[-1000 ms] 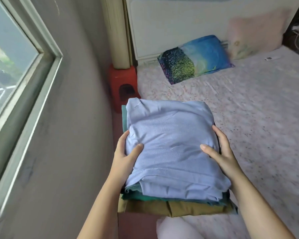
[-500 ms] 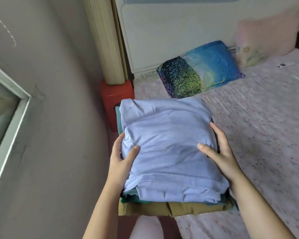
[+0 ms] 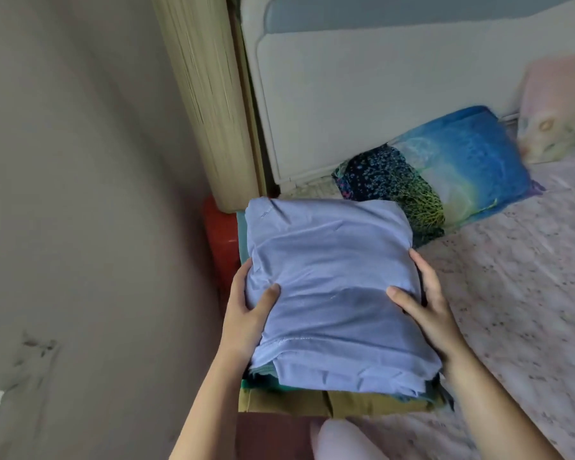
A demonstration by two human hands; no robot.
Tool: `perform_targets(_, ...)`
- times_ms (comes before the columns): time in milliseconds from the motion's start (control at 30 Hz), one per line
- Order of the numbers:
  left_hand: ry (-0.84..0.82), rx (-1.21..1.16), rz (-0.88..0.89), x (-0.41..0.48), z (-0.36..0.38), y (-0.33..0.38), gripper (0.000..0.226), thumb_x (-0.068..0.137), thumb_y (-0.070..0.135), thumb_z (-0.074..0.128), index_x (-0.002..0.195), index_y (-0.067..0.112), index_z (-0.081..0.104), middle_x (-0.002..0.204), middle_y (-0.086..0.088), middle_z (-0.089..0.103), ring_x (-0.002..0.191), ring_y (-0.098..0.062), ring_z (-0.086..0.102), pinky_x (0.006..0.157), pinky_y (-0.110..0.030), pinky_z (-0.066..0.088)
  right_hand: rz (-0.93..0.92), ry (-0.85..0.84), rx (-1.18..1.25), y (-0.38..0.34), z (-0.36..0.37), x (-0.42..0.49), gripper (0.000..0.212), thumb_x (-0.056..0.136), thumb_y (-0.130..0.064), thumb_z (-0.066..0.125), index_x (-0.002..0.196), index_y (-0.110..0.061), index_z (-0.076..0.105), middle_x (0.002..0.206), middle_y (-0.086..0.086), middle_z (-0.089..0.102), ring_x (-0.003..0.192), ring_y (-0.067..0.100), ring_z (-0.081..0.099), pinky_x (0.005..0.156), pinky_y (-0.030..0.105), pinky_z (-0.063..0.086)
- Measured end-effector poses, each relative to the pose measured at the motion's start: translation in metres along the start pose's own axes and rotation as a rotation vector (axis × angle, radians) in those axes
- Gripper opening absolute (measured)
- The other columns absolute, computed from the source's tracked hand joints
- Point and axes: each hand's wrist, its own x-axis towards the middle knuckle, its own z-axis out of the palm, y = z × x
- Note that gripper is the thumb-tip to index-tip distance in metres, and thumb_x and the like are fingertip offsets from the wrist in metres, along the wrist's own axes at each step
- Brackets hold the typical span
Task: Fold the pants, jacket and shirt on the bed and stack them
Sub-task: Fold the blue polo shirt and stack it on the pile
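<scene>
A stack of folded clothes is held up between my hands over the left edge of the bed. The lavender-blue shirt [image 3: 329, 280] lies on top. Under it a teal garment [image 3: 263, 385] shows as a thin edge, and olive-brown pants [image 3: 339, 401] form the bottom layer. My left hand [image 3: 246, 310] grips the stack's left side, thumb on the shirt and fingers underneath. My right hand [image 3: 425, 303] grips the right side the same way, thumb on top.
The bed [image 3: 518, 293] with a pale speckled sheet spreads to the right. A blue-green pillow [image 3: 445, 171] and a pink pillow [image 3: 558, 111] lean on the white headboard [image 3: 362, 94]. A red stool [image 3: 221, 234] and a curtain [image 3: 206, 94] stand by the wall.
The view has swung right and up, so the window has left the frame. The stack stays gripped between both hands, held a little closer to the headboard.
</scene>
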Motion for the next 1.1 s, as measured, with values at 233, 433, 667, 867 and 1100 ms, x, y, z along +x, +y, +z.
perform_targets(233,-0.024,0.046,-0.046,0.142,0.022,-0.007,0.056,0.069,0.047,0.072,0.117,0.05,0.044,0.126,0.023,0.049,0.118,-0.002,0.049,0.104,-0.039,0.041,0.098,-0.024,0.051,0.027,0.017,0.142,0.059,0.085,-0.004,0.058,0.128,-0.037,0.035,0.119,-0.031,0.038,0.092,-0.028,0.046,0.077,0.01,0.045)
perform_targets(433,-0.018,0.08,-0.078,0.239,0.045,-0.037,0.057,0.076,0.038,0.07,0.125,0.045,0.04,0.123,0.029,0.047,0.12,0.001,0.046,0.104,-0.03,0.038,0.162,-0.091,-0.035,0.058,0.023,0.25,0.06,0.086,-0.007,0.058,0.131,-0.036,0.031,0.12,-0.035,0.032,0.089,-0.034,0.041,0.066,-0.002,0.042)
perform_targets(667,0.034,0.167,-0.084,0.353,0.08,-0.101,0.065,0.085,0.025,0.063,0.14,0.026,0.029,0.126,0.018,0.042,0.117,-0.001,0.04,0.089,-0.013,0.034,0.192,-0.138,-0.149,0.118,0.034,0.369,0.07,0.069,-0.036,0.063,0.131,-0.041,0.031,0.131,-0.017,0.036,0.106,-0.011,0.043,0.075,0.008,0.042)
perform_targets(867,0.059,0.135,-0.09,0.435,0.108,-0.174,0.068,0.084,0.024,0.063,0.141,0.02,0.027,0.139,0.006,0.04,0.125,-0.009,0.04,0.1,-0.026,0.035,0.208,-0.173,-0.193,0.184,0.039,0.455,0.069,0.077,-0.032,0.07,0.133,-0.04,0.031,0.129,-0.018,0.037,0.105,-0.008,0.044,0.082,0.014,0.04)
perform_targets(1100,0.095,0.109,-0.097,0.498,0.141,-0.234,0.07,0.083,0.027,0.066,0.14,0.022,0.027,0.136,0.008,0.04,0.123,-0.008,0.039,0.103,-0.027,0.033,0.184,-0.219,-0.241,0.247,0.033,0.529,0.067,0.08,-0.026,0.069,0.134,-0.04,0.031,0.132,-0.021,0.037,0.112,-0.001,0.044,0.081,0.013,0.041)
